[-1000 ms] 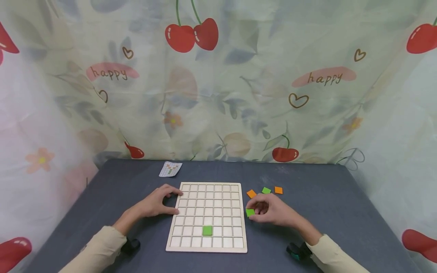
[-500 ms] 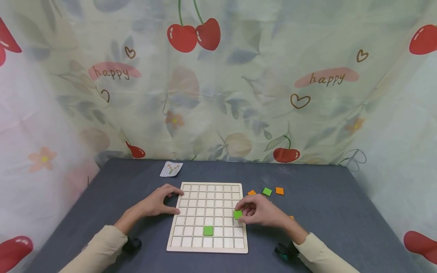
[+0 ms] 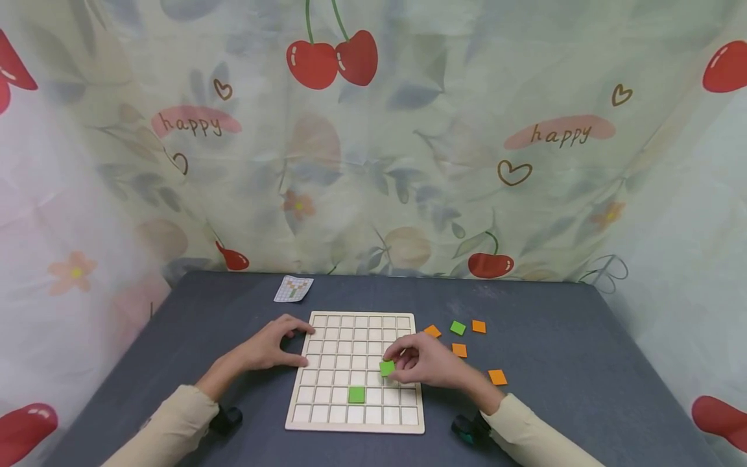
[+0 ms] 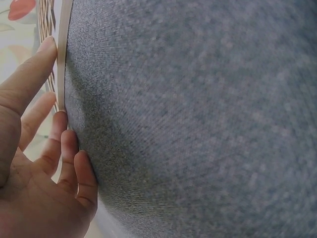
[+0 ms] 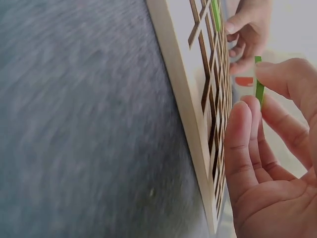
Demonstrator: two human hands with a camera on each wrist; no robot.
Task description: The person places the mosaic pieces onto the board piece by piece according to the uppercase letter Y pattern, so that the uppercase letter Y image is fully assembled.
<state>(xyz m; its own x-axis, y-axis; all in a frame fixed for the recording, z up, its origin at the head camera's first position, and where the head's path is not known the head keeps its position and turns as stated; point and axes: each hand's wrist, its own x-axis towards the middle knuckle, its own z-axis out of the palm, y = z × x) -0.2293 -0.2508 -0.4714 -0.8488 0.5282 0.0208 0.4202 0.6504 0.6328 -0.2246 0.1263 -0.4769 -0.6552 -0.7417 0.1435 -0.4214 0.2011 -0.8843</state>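
A pale wooden grid board (image 3: 340, 325) lies on the dark table. My left hand (image 3: 265, 347) touches its left edge with thumb and fingertips, the fingers spread; the left wrist view shows this hand (image 4: 44, 168) against the rim. Above the board's right half, my right hand (image 3: 428, 362) pinches a green square tile (image 3: 387, 369) between thumb and fingers. In the right wrist view that tile (image 5: 259, 84) is seen edge-on, held clear of the grid. Another green tile (image 3: 356, 395) sits in a cell of the second row from the front.
Right of the board lie a loose green tile (image 3: 458, 327) and several orange tiles, among them one at the back (image 3: 479, 326) and one nearer (image 3: 497, 377). A small printed pattern card (image 3: 294, 289) lies behind the board. A patterned curtain (image 3: 373, 162) closes the back.
My right hand has carried the green tile leftward, from beside the board to over its right half. Orange tiles behind that hand have come into view. My left hand stays in place.
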